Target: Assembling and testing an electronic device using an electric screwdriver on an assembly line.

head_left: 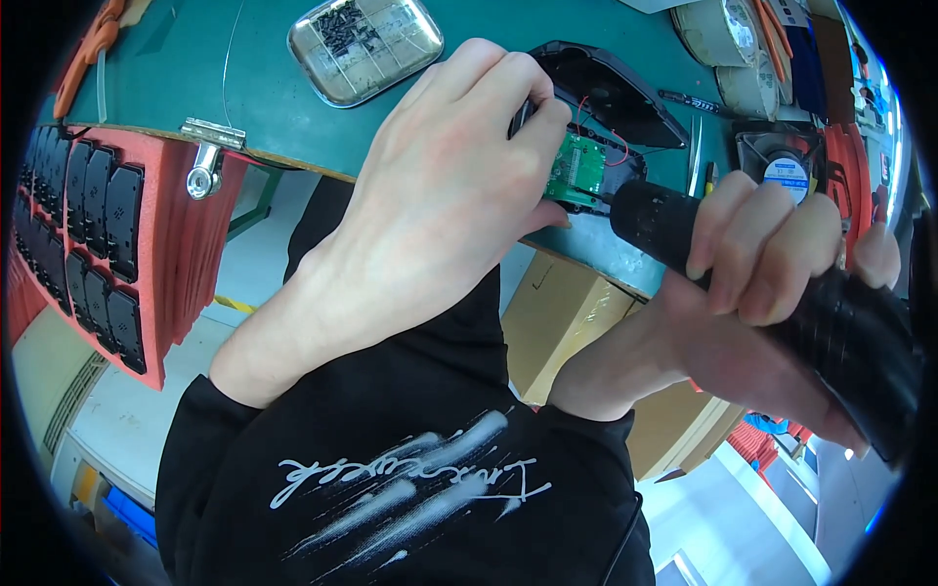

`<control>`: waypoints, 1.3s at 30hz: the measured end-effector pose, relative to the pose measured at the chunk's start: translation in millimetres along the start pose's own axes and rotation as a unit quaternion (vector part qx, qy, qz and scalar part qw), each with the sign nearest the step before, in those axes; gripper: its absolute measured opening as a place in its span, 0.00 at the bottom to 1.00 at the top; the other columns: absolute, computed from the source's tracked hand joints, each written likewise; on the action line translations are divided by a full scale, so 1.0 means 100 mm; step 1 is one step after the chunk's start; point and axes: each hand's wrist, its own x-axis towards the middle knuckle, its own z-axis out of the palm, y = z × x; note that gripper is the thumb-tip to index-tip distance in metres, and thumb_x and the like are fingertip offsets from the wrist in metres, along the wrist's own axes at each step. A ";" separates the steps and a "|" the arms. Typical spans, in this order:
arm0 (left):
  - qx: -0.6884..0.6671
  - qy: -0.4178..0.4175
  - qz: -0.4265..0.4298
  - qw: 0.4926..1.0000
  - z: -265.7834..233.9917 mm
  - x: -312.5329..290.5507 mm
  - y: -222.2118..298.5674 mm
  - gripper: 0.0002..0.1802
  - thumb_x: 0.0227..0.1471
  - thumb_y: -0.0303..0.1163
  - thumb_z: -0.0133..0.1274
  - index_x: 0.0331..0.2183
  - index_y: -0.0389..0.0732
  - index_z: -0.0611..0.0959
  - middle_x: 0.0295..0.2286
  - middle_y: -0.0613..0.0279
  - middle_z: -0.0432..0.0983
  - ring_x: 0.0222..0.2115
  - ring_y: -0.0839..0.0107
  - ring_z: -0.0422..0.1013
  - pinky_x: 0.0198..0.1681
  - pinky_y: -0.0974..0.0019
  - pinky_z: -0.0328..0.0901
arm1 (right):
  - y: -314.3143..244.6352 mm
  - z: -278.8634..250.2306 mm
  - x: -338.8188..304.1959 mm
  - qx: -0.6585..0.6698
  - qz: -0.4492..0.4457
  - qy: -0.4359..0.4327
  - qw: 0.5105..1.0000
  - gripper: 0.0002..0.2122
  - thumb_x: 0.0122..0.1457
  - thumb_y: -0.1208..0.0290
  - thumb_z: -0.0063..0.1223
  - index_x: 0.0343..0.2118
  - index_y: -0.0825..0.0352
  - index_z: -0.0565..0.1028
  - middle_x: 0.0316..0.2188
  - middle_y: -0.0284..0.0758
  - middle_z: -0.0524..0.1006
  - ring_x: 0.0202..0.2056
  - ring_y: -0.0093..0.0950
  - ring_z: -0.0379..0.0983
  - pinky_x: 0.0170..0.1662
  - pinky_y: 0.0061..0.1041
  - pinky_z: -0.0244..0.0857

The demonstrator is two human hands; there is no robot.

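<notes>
My right hand [772, 264] wraps round a thick black electric screwdriver [655, 220], held slanting with its tip toward the green circuit board [576, 168]. The board sits in an open black plastic casing [625, 176], joined by thin red wires to a second black shell [611, 88] behind it. Bent over the casing's left side, my left hand [459, 166] is closed, its thumb at the near edge. A dark part shows beneath its curled fingers. The hand hides much of the board's left side, and where the screwdriver tip touches is hard to make out.
A metal tin [366, 44] of small dark screws lies at the back left of the green table [186, 68]. A metal clip [205, 161] grips the table edge. Red foam trays [156, 225] of black parts stand left. A small fan [782, 161] and tape rolls [718, 34] are right.
</notes>
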 end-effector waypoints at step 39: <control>0.002 -0.006 -0.003 1.000 -0.01 0.02 -0.01 0.32 0.29 0.28 0.73 0.42 0.36 0.81 0.42 0.57 0.72 0.45 0.55 0.68 0.46 0.57 0.66 | 0.12 0.21 -0.06 -0.026 -0.050 0.105 0.993 0.14 0.63 0.72 0.40 0.51 0.68 0.67 0.18 0.27 0.60 0.16 0.17 0.58 0.23 0.22 0.59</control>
